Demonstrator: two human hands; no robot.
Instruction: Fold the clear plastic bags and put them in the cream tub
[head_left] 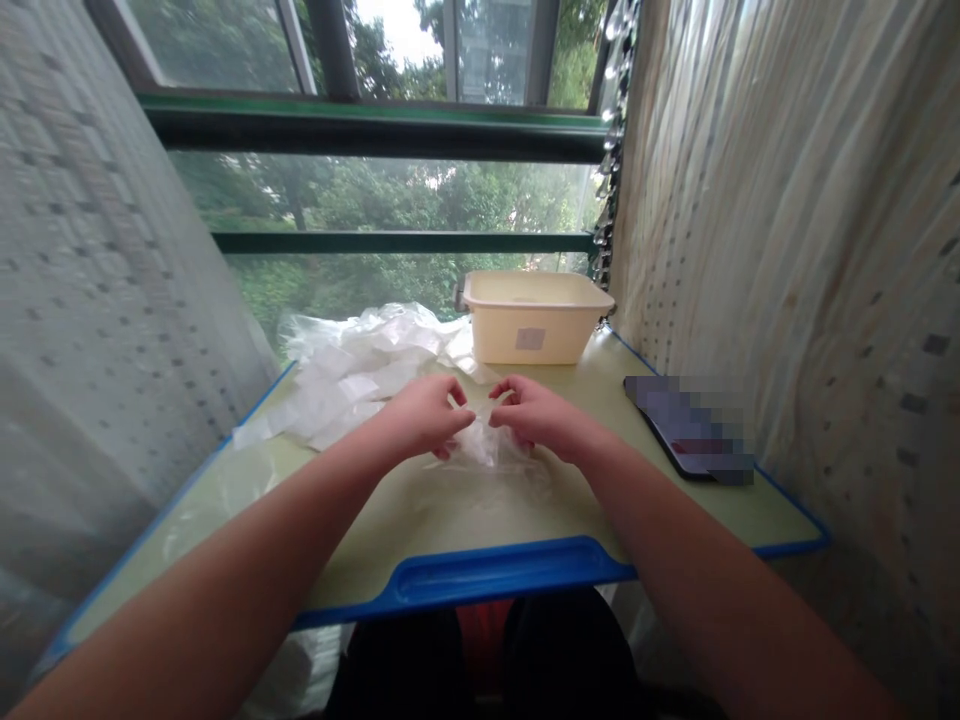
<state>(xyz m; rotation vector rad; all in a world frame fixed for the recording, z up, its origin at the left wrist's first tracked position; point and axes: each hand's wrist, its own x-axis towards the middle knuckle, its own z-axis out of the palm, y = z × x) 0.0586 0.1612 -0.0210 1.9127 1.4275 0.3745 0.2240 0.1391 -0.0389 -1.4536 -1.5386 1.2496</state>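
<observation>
My left hand [424,415] and my right hand [536,415] meet over the middle of a pale green desk [465,515] with a blue rim. Both hands pinch the top edge of a thin clear plastic bag [487,445], fingers curled and thumbs pressed against it. The bag hangs crumpled down onto the desk between the hands. A heap of similar clear bags with white pieces [360,370] lies just behind my left hand.
A cream plastic tub [532,320] stands at the back of the desk. A dark flat phone-like object [686,425] lies at the right edge. Patterned curtains close in both sides; a window with green rails is ahead.
</observation>
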